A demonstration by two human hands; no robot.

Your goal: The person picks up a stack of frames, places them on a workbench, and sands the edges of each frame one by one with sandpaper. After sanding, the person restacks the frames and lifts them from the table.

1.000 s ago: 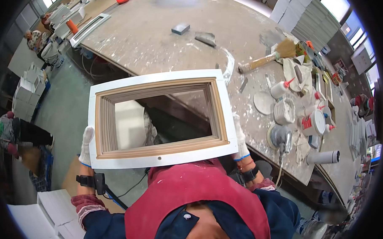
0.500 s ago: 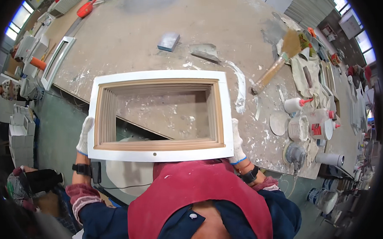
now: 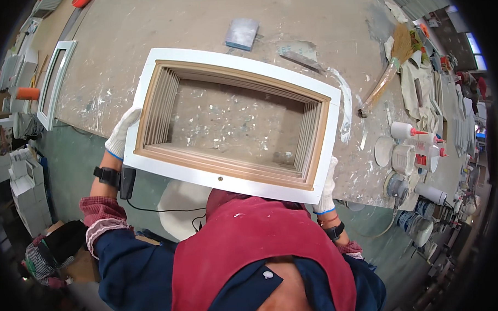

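A stack of white rectangular frames [image 3: 269,186] with brown inner edges lies between my hands at the workbench's near edge, turned so its right end sits lower. Seen through the opening is the paint-flecked benchtop. My left hand [image 3: 122,132], in a white knitted glove, grips the stack's left end, with the fingers partly hidden beside it. My right hand [image 3: 327,187], gloved the same way, holds the right end near its lower corner; most of its fingers are behind the frames. Just beyond the stack lies a grey-blue sanding block [image 3: 242,34].
On the workbench [image 3: 200,25] lie a bent scrap sheet [image 3: 302,54] and a straw brush [image 3: 391,68]. Red-tipped glue bottles [image 3: 403,130] and a round sander [image 3: 396,186] stand to the right. A narrow frame [image 3: 57,80] and an orange roll [image 3: 27,93] are at left.
The frame stack has moved farther over the benchtop and turned clockwise, its left end rising in view. Both hands moved along with it, and the view has shifted somewhat.
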